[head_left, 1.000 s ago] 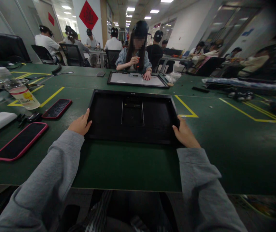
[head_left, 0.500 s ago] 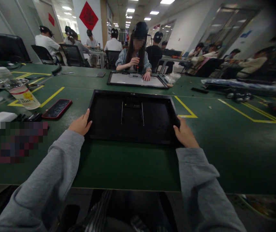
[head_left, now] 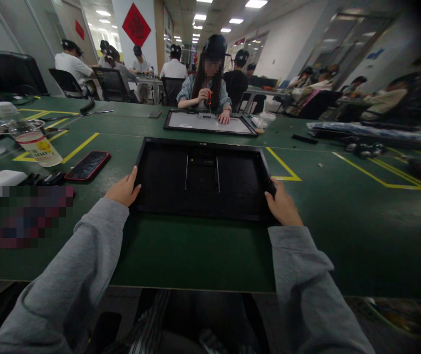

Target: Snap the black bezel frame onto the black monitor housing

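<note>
A black monitor housing (head_left: 169,196), shallow with raised edges, lies in front of me on the green table (head_left: 195,255). Two thin metal rails run along its inner middle. My left hand (head_left: 124,189) grips its left edge, thumb over the rim. At the right edge my right hand (head_left: 283,202) holds the frame the same way. The fingers beneath the rim are hidden on both sides. Both hands are closed on the housing.
Across the table a person (head_left: 206,88) holds a screwdriver (head_left: 210,101) over a flat display panel (head_left: 188,120). To my left are a red-edged phone (head_left: 88,165), a bottle (head_left: 37,145) and a white box (head_left: 0,184). Wrapped parts (head_left: 357,129) lie at right.
My hands and the monitor housing stay practically still. Across the table, the person's screwdriver hand has shifted slightly, and more of the red handle shows.
</note>
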Demonstrator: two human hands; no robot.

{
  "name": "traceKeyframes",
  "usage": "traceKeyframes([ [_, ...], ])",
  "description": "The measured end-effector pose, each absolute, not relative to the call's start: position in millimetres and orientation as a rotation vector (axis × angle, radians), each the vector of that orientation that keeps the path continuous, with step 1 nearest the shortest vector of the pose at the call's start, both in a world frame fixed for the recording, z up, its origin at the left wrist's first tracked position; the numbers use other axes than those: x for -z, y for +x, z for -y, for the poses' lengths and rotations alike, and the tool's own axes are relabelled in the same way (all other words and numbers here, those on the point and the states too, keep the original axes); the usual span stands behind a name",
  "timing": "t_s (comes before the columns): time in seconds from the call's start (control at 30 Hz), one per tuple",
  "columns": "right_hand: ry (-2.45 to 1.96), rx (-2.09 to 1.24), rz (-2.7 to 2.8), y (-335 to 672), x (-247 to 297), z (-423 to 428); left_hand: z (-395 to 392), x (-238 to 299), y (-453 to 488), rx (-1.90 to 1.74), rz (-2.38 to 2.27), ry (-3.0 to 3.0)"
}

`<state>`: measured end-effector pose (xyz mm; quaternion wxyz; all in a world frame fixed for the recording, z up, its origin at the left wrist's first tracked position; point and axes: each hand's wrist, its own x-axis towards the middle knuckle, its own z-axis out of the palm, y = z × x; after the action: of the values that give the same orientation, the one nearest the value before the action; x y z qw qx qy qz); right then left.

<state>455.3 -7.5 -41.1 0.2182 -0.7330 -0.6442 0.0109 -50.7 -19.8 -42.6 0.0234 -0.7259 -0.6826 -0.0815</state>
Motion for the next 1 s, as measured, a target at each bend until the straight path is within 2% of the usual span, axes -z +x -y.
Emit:
traceKeyframes([
  [1.0, -1.955, -0.019, 1.809, 456.9, 43.6, 6.9, 20.8, 41.7, -50.3, 0.25, 2.122, -2.248],
])
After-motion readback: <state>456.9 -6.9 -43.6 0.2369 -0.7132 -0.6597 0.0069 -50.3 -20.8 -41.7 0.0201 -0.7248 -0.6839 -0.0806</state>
